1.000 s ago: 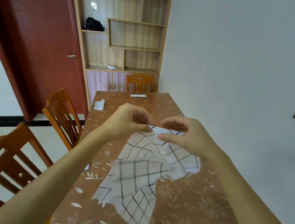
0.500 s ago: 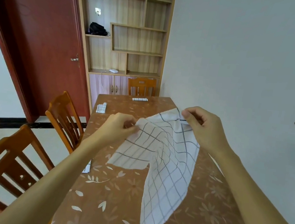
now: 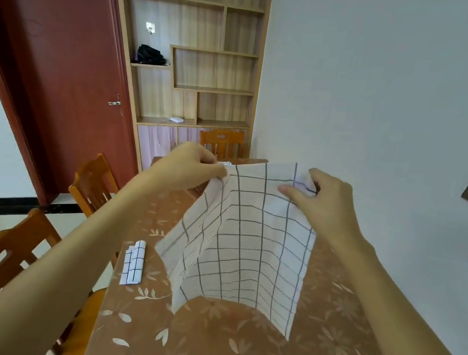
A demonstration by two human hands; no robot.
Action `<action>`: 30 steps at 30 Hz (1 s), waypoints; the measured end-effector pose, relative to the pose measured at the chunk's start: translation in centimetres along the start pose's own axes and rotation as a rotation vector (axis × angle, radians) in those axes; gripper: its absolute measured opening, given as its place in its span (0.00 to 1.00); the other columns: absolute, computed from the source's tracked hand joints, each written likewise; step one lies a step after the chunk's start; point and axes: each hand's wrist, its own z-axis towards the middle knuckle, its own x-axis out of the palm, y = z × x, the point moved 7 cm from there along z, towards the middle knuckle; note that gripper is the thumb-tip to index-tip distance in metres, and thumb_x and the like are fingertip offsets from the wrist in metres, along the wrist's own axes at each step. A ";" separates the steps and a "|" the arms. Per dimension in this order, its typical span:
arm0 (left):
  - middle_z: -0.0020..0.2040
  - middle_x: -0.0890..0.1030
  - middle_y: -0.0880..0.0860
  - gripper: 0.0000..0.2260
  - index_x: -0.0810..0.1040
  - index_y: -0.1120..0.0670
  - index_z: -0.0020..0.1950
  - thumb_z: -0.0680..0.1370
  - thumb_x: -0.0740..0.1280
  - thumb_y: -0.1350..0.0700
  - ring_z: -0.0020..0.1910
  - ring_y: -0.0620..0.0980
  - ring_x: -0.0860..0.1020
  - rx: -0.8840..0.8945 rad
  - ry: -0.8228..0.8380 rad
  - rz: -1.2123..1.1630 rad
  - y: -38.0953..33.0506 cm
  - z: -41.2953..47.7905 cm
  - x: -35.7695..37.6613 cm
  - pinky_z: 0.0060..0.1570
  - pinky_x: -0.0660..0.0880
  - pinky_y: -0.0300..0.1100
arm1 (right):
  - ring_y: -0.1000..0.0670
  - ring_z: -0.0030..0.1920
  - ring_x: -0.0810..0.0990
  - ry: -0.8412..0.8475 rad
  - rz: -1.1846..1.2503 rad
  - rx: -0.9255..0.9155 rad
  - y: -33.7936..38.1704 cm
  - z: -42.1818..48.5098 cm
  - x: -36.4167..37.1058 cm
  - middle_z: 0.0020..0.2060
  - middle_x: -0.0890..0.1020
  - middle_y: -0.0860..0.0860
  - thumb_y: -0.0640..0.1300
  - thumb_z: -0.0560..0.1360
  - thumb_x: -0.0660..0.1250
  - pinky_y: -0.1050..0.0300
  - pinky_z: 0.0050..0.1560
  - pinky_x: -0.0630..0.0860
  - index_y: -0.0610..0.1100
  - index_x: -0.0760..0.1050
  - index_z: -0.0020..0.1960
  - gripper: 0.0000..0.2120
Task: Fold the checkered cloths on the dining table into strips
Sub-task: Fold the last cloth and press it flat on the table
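Both hands hold one checkered cloth (image 3: 249, 238) up above the tabletop (image 3: 220, 349). The left hand (image 3: 189, 169) pinches the top edge at the cloth's ten o'clock corner, with its fingers curled onto the fabric. The right hand (image 3: 320, 205) grips the top edge at two o'clock, thumb laid across the front and the cloth bunched under its fingers. The cloth hangs spread between them, white with dark grid lines. Its lower edge arches up in the middle, and the two lower corners reach down toward six o'clock; whether they touch the tabletop I cannot tell. At eight o'clock from the hanging cloth, a folded checkered strip (image 3: 133, 264) lies flat near the tabletop's left edge, apart from the held cloth. A wooden chair (image 3: 93, 183) stands at nine o'clock beside the table, and a far chair (image 3: 221, 144) stands at twelve o'clock in front of a shelf cabinet (image 3: 199, 69)
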 end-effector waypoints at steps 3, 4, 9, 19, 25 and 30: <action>0.36 0.86 0.54 0.08 0.84 0.56 0.46 0.80 0.70 0.53 0.30 0.47 0.83 -0.157 0.062 -0.314 0.5 -0.6 0.5 0.32 0.78 0.39 | 0.59 0.26 0.68 0.032 0.039 -0.041 1.8 -0.9 0.1 0.23 0.72 0.58 0.47 0.74 0.75 0.69 0.28 0.62 0.53 0.71 0.31 0.17; 0.37 0.87 0.55 0.08 0.84 0.57 0.48 0.80 0.69 0.54 0.31 0.48 0.83 -0.192 0.081 -0.420 0.3 -0.9 1.1 0.33 0.79 0.40 | 0.59 0.27 0.69 0.057 0.060 -0.047 2.4 -1.3 0.6 0.24 0.74 0.57 0.47 0.75 0.74 0.69 0.29 0.62 0.54 0.75 0.34 0.13; 0.37 0.87 0.58 0.09 0.80 0.62 0.47 0.82 0.66 0.57 0.33 0.51 0.86 -0.274 0.107 -0.718 -0.9 -1.7 3.2 0.31 0.82 0.42 | 0.59 0.37 0.80 0.138 0.093 -0.063 5.7 -3.5 2.3 0.34 0.81 0.63 0.61 0.79 0.62 0.60 0.39 0.74 0.59 0.80 0.49 0.10; 0.47 0.87 0.62 0.10 0.78 0.62 0.46 0.82 0.64 0.57 0.43 0.57 0.88 -0.239 0.010 -0.983 -0.7 -1.9 3.8 0.37 0.84 0.45 | 0.49 0.60 0.82 0.086 0.005 0.035 5.4 -4.0 2.8 0.59 0.82 0.52 0.47 0.77 0.71 0.51 0.59 0.79 0.52 0.67 0.73 0.27; 0.54 0.84 0.50 0.22 0.79 0.52 0.61 0.72 0.74 0.42 0.50 0.44 0.83 0.193 -0.291 -0.453 0.3 -2.6 0.4 0.47 0.82 0.37 | 0.64 0.37 0.79 0.077 0.193 -0.003 4.6 -2.4 0.1 0.35 0.83 0.62 0.46 0.75 0.74 0.72 0.38 0.70 0.54 0.81 0.46 0.04; 0.64 0.83 0.50 0.25 0.74 0.55 0.71 0.74 0.74 0.56 0.62 0.47 0.82 0.284 0.160 -0.475 0.9 -2.1 3.3 0.59 0.78 0.41 | 0.57 0.38 0.81 0.248 0.288 -0.022 4.7 -1.1 -1.0 0.35 0.84 0.56 0.51 0.73 0.73 0.61 0.43 0.75 0.53 0.84 0.39 0.05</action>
